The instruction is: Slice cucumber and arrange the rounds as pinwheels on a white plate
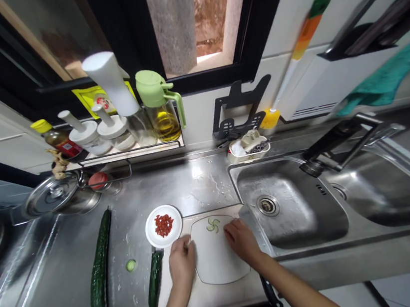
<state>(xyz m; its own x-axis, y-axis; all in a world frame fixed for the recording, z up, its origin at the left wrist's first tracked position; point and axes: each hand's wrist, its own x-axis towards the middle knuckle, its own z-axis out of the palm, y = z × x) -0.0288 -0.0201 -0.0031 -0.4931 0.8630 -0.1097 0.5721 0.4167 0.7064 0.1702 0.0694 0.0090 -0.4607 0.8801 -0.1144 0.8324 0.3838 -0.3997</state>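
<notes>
A white squarish plate (222,259) with a thin dark rim lies on a pale cutting board (227,296). Near its far edge, several thin cucumber slices (213,224) form a small pinwheel. My left hand (182,263) is at the plate's left edge, fingers curled together; what they hold, if anything, is hidden. Over the plate's right edge, my right hand (241,242) has its fingertips pressed together near the slices, their content too small to make out. A small white dish (176,222) of red pieces stands beyond my left hand. A cut cucumber (156,286) rests along the board's left side.
Farther left lie a whole cucumber (101,270) and a cucumber end piece (131,265). A black handle (271,293) pokes out at the board's right. The double sink (294,202) is on the right. Behind, a shelf (133,153) carries seasoning jars and an oil bottle (165,121).
</notes>
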